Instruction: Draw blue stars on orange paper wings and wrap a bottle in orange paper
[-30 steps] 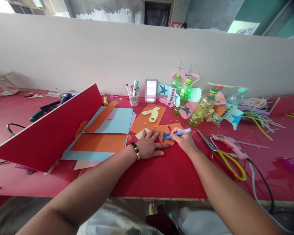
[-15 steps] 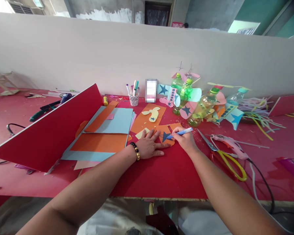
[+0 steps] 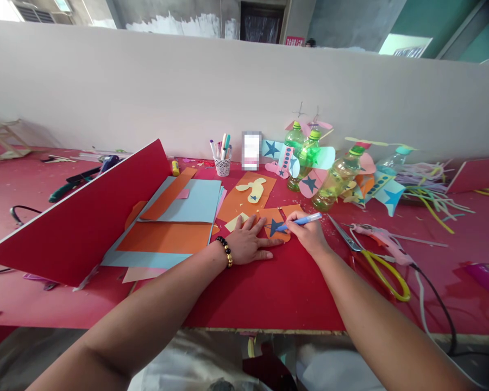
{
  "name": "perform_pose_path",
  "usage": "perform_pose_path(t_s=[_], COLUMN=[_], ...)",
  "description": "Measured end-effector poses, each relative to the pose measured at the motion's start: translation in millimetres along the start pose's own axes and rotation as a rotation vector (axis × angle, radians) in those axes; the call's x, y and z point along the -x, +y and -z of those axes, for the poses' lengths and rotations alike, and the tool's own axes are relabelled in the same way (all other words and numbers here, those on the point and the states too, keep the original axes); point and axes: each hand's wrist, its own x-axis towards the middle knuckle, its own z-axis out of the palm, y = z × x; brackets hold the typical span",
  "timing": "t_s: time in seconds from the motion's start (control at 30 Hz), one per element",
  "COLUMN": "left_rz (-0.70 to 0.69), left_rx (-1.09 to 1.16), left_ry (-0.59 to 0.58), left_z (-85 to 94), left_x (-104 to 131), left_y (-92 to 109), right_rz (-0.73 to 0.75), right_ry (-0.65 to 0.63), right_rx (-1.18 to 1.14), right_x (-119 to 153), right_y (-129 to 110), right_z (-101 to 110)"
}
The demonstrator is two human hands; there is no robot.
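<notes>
1. While the right hand [image 3: 308, 233] pinches a blue marker [image 3: 306, 219] between thumb and fingers, its grip is closed firmly enough to slant the barrel up to the right, with the tip down on a dark blue star [image 3: 274, 226].
2. Compared with a second ago, the marker has edged slightly rightward, and the right hand has shifted very little; nothing else on the bench [image 3: 261, 304] has visibly moved. I judge that the strokes are small ones, filling in or tidying the star's right side, and that the star looks nearly solid.
3. The left hand [image 3: 245, 240] lies palm down with its grip spread, pinching nothing. Its forefinger rests along the near edge of the orange paper piece [image 3: 272, 214] that carries the star, and its thumb lies on the red surface nearer the body. This probably steadies the piece.
4. Just beyond the hands, a yellow paper cutout [image 3: 256, 190] with its own small star lies on another orange sheet [image 3: 229, 202].
5. Right of the right hand are yellow-handled scissors [image 3: 353, 246] and, just beside them, a pink glue gun [image 3: 385, 243].
6. Farther out stand decorated plastic bottles [image 3: 339, 172] and a patterned pen cup [image 3: 222, 167].
</notes>
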Motion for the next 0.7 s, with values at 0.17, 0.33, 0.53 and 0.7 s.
perform_pose_path(t_s=[0.17, 0.33, 0.53, 0.7], left_rz=[-0.007, -0.006, -0.003, -0.006], left_rx=[-0.01, -0.008, -0.011, -0.014], left_ry=[-0.001, 0.009, -0.004, 0.004], left_z=[0.5, 0.1, 1.4, 0.5], left_x=[0.1, 0.5, 1.1, 0.6], left_y=[0.3, 0.2, 0.8, 0.8], right_rz=[-0.001, 0.021, 0.022, 0.007], right_ry=[0.004, -0.055, -0.034, -0.038], right_rx=[0.007, 0.042, 0.018, 0.046], right_x=[-0.9, -1.4, -1.0, -1.5], right_y=[0.3, 3.5, 3.6, 2.7], right_z=[-0.7, -1.2, -1.4, -1.4])
